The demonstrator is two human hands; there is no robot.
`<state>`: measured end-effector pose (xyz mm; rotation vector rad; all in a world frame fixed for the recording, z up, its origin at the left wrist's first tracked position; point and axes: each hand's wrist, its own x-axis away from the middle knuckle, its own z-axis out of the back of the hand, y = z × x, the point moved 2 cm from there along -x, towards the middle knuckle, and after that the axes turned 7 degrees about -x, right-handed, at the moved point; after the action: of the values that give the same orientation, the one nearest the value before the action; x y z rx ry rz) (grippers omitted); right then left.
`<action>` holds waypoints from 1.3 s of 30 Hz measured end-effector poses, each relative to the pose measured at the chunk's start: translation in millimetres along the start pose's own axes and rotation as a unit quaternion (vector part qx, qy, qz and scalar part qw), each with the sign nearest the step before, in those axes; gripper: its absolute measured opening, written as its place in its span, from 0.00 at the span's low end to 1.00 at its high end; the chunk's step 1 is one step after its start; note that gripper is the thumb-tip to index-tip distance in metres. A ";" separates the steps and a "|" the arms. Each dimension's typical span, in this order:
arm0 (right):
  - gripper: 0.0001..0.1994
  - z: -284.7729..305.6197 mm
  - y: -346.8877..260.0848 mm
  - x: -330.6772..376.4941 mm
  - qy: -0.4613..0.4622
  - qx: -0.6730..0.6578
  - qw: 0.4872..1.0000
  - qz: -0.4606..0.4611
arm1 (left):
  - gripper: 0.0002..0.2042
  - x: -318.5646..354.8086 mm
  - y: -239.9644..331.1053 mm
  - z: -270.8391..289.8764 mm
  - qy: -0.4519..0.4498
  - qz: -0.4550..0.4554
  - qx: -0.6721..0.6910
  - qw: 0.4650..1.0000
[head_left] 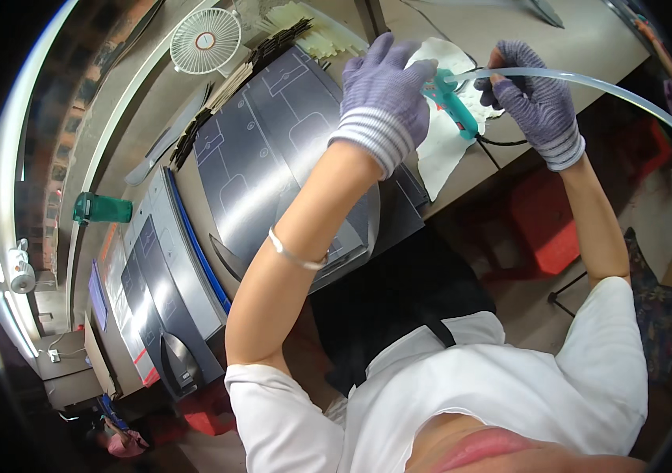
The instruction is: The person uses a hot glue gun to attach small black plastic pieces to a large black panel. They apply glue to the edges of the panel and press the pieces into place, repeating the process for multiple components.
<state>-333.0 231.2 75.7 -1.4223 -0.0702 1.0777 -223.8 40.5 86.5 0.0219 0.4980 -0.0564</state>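
Note:
My left hand (387, 94), in a purple knit glove with a striped cuff, is at the body of a teal glue gun (456, 110), its fingers bent over the far end. The palm and thumb are hidden. The gun's handle slants toward me, its red-marked side showing. My right hand (537, 102), in a matching glove, pinches a long translucent glue stick (588, 78) just right of the gun. The stick's left end meets the back of the gun; the rest arcs off to the right. A black cord (505, 143) runs from the handle beneath my right hand.
White paper (438, 162) lies under the gun. Dark glossy panels (245, 150) lie left of my left arm, with more panels (167, 288) beyond. A small white fan (206, 41) and a green bottle (103, 208) stand behind them. A red stool (541, 225) is below the table edge.

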 end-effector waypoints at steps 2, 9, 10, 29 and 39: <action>0.13 7.0 9.3 -2.5 -0.011 0.016 1.000 0.009 | 0.23 -8.4 -1.1 -15.4 -0.013 -0.009 -0.020 1.000; 0.12 25.6 36.0 1.6 0.054 -0.063 0.992 -0.099 | 0.28 -9.2 -9.7 -22.1 -0.032 -0.004 -0.012 0.999; 0.12 23.2 36.4 3.4 0.046 -0.059 0.993 -0.090 | 0.26 -8.9 -10.2 -22.2 -0.026 -0.006 -0.005 1.000; 0.28 -27.9 53.3 -5.7 -0.041 0.326 0.943 0.048 | 0.22 -10.6 -15.1 6.6 -0.036 0.120 -0.082 0.989; 0.11 15.2 90.3 -54.1 -0.049 0.113 0.988 -0.089 | 0.17 194.6 -99.2 150.9 0.150 0.349 0.013 0.925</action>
<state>-422.4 189.5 35.8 -1.1371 -0.1378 0.9751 12.9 -73.3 125.3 0.2360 0.7714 0.6510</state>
